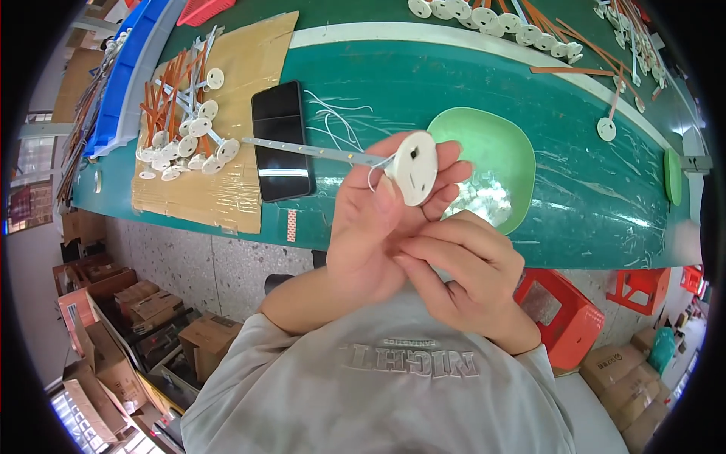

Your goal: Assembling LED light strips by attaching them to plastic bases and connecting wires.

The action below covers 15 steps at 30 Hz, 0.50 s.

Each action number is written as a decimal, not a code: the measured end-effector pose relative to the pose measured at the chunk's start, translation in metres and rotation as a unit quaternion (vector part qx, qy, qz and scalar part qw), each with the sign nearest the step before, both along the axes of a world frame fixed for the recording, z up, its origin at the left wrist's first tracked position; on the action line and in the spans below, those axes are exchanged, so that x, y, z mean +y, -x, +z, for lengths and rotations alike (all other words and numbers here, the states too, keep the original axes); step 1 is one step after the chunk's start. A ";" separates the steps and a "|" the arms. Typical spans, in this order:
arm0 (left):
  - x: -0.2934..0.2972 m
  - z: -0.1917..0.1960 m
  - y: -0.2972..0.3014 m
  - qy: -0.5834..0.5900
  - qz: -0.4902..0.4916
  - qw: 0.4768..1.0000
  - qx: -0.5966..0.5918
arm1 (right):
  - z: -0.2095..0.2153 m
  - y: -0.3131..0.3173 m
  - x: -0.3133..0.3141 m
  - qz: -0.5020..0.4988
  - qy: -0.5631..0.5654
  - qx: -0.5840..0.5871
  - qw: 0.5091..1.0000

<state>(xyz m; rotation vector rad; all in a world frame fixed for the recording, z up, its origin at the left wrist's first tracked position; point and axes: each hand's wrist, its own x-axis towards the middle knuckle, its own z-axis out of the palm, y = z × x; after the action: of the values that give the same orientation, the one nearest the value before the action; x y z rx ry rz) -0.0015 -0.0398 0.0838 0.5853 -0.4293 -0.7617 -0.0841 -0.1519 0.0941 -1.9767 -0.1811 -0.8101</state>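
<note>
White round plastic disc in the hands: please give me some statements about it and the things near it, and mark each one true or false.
1. The left hand holds the white round plastic disc up between its fingertips. True.
2. A thin grey strip sticks out from the disc toward the person's left. True.
3. The black flat phone lies inside the light green plastic bowl. False: it lies on the green table, beside the brown cardboard sheet.
4. The right hand rests on the phone. False: it is close against the left hand, below the disc.
5. More white discs with orange strips lie on the cardboard sheet. True.
</note>
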 end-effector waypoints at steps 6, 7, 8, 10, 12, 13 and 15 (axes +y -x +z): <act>-0.009 0.018 0.007 0.098 0.027 0.994 0.052 | -0.001 0.006 -0.008 -0.054 -0.036 -0.037 0.997; -0.009 0.018 0.008 0.092 0.032 0.995 0.010 | -0.002 0.007 -0.008 -0.055 -0.036 -0.038 0.997; -0.012 0.017 0.011 0.113 0.047 0.992 0.004 | -0.003 0.007 -0.008 -0.056 -0.014 -0.045 0.997; -0.013 0.009 0.009 0.119 0.053 0.990 -0.051 | -0.003 0.009 -0.008 -0.057 0.007 -0.052 0.997; -0.013 0.011 0.014 0.085 0.074 0.991 -0.068 | 0.003 0.009 -0.008 -0.018 0.027 -0.056 0.998; -0.014 0.009 0.012 0.084 0.071 0.992 -0.066 | 0.004 0.008 -0.008 -0.021 0.026 -0.054 0.998; -0.016 0.002 0.007 0.097 0.073 0.982 -0.145 | 0.006 0.003 -0.008 -0.005 0.056 -0.029 0.998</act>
<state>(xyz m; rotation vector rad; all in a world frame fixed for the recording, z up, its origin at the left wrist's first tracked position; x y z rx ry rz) -0.0088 -0.0558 0.0859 0.5386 -0.7132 -0.4874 -0.0869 -0.1603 0.0997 -2.0605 -0.2548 -0.8824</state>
